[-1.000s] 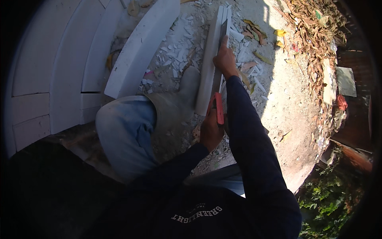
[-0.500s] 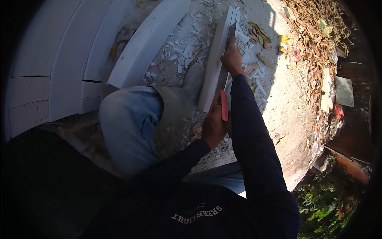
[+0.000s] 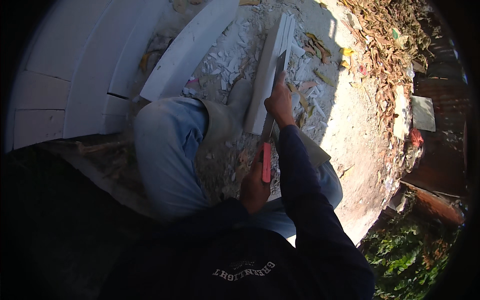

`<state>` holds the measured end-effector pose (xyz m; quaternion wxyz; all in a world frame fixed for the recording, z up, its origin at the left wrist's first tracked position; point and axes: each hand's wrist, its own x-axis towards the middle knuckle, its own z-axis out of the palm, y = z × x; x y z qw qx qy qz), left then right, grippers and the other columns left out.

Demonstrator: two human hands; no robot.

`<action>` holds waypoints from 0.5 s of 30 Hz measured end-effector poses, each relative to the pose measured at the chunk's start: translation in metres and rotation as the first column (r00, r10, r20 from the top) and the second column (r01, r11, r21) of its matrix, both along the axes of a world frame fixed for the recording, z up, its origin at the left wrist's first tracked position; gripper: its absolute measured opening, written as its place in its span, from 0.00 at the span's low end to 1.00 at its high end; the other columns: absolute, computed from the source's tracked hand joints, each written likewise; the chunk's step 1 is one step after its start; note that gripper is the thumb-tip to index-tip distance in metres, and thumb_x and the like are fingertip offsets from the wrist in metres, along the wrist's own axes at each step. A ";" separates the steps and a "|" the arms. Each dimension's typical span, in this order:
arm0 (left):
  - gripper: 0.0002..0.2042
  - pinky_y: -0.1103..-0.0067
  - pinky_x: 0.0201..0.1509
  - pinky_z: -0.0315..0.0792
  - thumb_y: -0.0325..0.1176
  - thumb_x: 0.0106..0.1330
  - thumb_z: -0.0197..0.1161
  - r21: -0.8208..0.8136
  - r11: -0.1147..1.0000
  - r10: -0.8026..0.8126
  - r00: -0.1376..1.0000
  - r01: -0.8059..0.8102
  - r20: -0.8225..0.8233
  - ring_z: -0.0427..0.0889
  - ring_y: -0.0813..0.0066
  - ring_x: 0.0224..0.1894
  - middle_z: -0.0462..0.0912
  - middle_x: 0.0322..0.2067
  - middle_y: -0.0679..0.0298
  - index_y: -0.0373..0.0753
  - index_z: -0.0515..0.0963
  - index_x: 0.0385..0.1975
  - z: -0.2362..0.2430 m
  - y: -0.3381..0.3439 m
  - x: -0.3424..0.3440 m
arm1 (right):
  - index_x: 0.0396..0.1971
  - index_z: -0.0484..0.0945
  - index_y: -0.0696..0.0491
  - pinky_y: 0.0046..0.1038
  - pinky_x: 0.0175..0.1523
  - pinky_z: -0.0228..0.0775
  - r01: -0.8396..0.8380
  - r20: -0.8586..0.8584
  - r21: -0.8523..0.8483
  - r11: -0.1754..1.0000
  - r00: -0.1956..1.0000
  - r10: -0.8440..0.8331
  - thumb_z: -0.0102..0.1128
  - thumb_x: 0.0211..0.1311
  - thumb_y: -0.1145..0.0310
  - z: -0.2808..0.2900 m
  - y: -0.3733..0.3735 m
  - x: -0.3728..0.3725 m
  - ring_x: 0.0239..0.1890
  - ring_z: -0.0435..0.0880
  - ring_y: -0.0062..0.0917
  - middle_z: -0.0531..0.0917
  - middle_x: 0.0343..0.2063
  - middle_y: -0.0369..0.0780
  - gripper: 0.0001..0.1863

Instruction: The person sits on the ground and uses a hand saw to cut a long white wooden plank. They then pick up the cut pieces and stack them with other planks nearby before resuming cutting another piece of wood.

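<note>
A handsaw [image 3: 267,129] with a toothed metal blade and a red handle lies lengthwise along a long white block [image 3: 266,77]. My left hand [image 3: 254,189] is closed round the red handle, at the near end. Farther up, my right hand [image 3: 280,105] holds the blade, its index finger stretched along it toward the far tip. Lengthwise grooves show in the top of the block near its far end. The blade rests against the block's right side; how deep it sits there is hidden by my right hand.
Another long white block [image 3: 187,50] lies to the left, beyond my bent knee [image 3: 167,130]. A wall of pale blocks [image 3: 85,75] stands at the far left. White chips [image 3: 232,65] litter the ground. Dry leaves [image 3: 387,55] pile at the right, by a square slab [image 3: 423,113].
Both my hands and the saw have moved back toward my body along the block. The red handle now lies clear of the block's near end. My right leg shows more.
</note>
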<state>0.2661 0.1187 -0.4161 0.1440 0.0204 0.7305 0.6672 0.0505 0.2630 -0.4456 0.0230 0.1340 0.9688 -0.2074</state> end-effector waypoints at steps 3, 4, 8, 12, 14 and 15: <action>0.24 0.60 0.52 0.75 0.28 0.69 0.61 -0.006 0.999 -0.041 0.998 0.041 0.037 0.79 0.38 0.54 0.77 0.54 0.38 0.33 0.64 0.63 0.000 -0.006 0.006 | 0.71 0.43 0.73 0.48 0.46 0.74 0.015 -0.038 -0.046 0.999 0.999 -0.017 0.54 0.45 0.83 0.001 -0.002 0.008 0.36 0.84 0.56 0.82 0.31 0.63 0.49; 0.27 0.62 0.53 0.75 0.27 0.70 0.60 -0.030 0.998 -0.047 0.999 0.047 0.003 0.79 0.41 0.55 0.77 0.54 0.39 0.34 0.61 0.68 0.001 -0.008 0.010 | 0.71 0.43 0.73 0.48 0.46 0.74 0.021 -0.051 -0.066 0.998 0.998 -0.024 0.54 0.45 0.83 0.001 -0.002 0.008 0.36 0.84 0.56 0.82 0.30 0.62 0.49; 0.31 0.64 0.55 0.75 0.28 0.71 0.59 -0.071 0.997 -0.018 0.991 0.008 -0.135 0.79 0.43 0.57 0.76 0.56 0.38 0.36 0.56 0.73 -0.005 -0.001 -0.010 | 0.71 0.45 0.71 0.47 0.46 0.75 0.067 -0.072 -0.045 0.997 0.995 -0.070 0.53 0.46 0.81 0.015 0.002 -0.009 0.37 0.84 0.55 0.82 0.31 0.61 0.48; 0.30 0.65 0.54 0.76 0.28 0.71 0.59 -0.033 0.998 -0.054 0.984 0.049 -0.168 0.81 0.45 0.56 0.76 0.56 0.38 0.36 0.57 0.72 -0.004 0.015 -0.059 | 0.72 0.47 0.69 0.46 0.48 0.76 0.055 -0.093 0.036 0.998 0.994 -0.051 0.57 0.47 0.76 0.014 0.034 -0.070 0.41 0.85 0.54 0.84 0.35 0.59 0.49; 0.26 0.64 0.50 0.76 0.28 0.70 0.59 -0.019 0.999 -0.041 0.989 0.039 -0.143 0.82 0.45 0.52 0.79 0.50 0.40 0.35 0.61 0.66 -0.006 0.025 -0.075 | 0.72 0.48 0.68 0.47 0.49 0.76 0.050 -0.102 0.063 0.997 0.994 -0.044 0.59 0.47 0.74 0.007 0.048 -0.094 0.42 0.85 0.53 0.84 0.36 0.59 0.50; 0.21 0.62 0.47 0.75 0.28 0.70 0.60 -0.011 1.000 -0.029 0.992 0.028 -0.126 0.82 0.43 0.49 0.80 0.47 0.40 0.34 0.63 0.60 -0.008 0.030 -0.082 | 0.72 0.48 0.67 0.47 0.50 0.76 0.059 -0.086 0.068 0.996 0.995 -0.053 0.59 0.47 0.73 0.005 0.051 -0.104 0.43 0.85 0.53 0.84 0.37 0.59 0.50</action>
